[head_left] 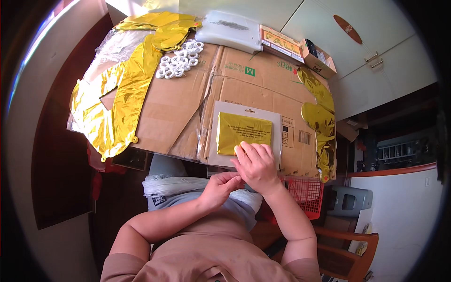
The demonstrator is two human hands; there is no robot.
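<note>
A folded gold foil balloon (242,126) lies on a white card (222,109) with a hang hole, near the front edge of the cardboard-covered table. Across the lower right of the foil reaches my right hand (257,167), its fingers curled and bunched at the foil's lower edge. Just below it, by the front edge, my left hand (221,189) is closed in a pinch, its fingertips close to the right hand's thumb. Whatever lies between the fingers of either hand is hidden or too small to make out.
Flat gold foil balloons (127,94) lie at the left, another (315,110) along the right edge. Several small white rings (176,63) sit behind. A stack of clear plastic bags (228,30), a box (281,43) and an open carton (319,61) line the back. A red basket (305,195) stands below right.
</note>
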